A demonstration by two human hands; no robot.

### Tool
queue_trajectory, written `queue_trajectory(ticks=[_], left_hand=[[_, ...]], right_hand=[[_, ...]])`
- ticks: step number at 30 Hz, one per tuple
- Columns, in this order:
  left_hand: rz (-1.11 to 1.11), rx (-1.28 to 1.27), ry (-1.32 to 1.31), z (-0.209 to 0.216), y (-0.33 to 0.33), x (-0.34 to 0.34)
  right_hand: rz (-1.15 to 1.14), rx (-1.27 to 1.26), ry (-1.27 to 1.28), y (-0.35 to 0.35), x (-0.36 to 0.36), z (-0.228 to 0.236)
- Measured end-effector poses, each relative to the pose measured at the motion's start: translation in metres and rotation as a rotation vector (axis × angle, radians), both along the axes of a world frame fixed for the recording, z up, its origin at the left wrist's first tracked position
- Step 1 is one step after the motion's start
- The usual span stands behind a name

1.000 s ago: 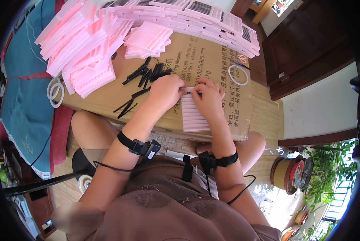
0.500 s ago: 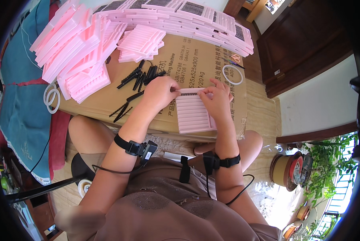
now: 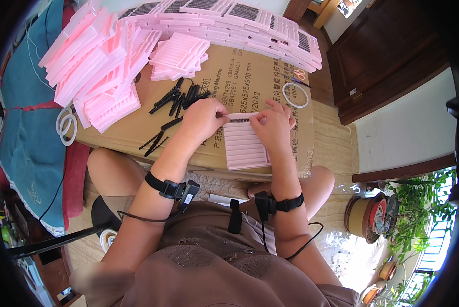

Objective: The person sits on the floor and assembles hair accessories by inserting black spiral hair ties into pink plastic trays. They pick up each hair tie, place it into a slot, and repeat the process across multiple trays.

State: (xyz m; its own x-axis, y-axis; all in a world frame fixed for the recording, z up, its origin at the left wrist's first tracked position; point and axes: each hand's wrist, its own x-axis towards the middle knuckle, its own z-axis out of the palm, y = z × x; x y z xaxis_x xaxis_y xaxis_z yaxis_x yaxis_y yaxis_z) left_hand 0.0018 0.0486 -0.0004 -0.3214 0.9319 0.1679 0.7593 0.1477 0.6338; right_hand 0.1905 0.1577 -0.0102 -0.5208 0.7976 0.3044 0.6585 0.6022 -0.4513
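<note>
A pink ridged tray lies on the cardboard box near its front edge. Along its far end runs a short black bristly strip, which looks like a lash strip, in one of the grooves. My left hand pinches at the strip's left end, its fingertips over the tray's far left corner. At the other end, my right hand has thumb and forefinger pressed together on the strip, the other fingers raised. Loose black strips lie in a heap beyond my left wrist, with several more beside that forearm.
The cardboard box serves as the work surface. Stacks of pink trays stand at the far left, beside a smaller pile. Trays filled with black strips line the back. A white ring and pink-handled scissors lie at right.
My right hand has shifted slightly left along the strip. The left hand stays almost in place, and the tray has hardly moved.
</note>
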Motion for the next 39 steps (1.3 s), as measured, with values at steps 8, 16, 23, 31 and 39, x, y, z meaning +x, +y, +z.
queue_trajectory(ticks=[8,16,23,31,39], left_hand=[[0.006,0.084,-0.006,-0.006,-0.006,0.004],[0.044,0.195,0.025,-0.011,-0.012,0.016],[0.194,0.315,0.023,0.003,-0.047,-0.003],[0.301,-0.24,0.134,0.027,-0.136,-0.071],[0.294,-0.348,0.105,0.026,-0.141,-0.079]], right_hand=[[0.048,-0.064,0.062,0.005,0.018,0.017],[0.307,0.026,-0.031,-0.019,-0.01,0.005],[0.278,0.013,-0.053,-0.026,-0.015,0.008],[0.219,0.024,0.091,-0.021,-0.016,0.009],[0.236,0.019,0.108,-0.027,-0.017,0.015]])
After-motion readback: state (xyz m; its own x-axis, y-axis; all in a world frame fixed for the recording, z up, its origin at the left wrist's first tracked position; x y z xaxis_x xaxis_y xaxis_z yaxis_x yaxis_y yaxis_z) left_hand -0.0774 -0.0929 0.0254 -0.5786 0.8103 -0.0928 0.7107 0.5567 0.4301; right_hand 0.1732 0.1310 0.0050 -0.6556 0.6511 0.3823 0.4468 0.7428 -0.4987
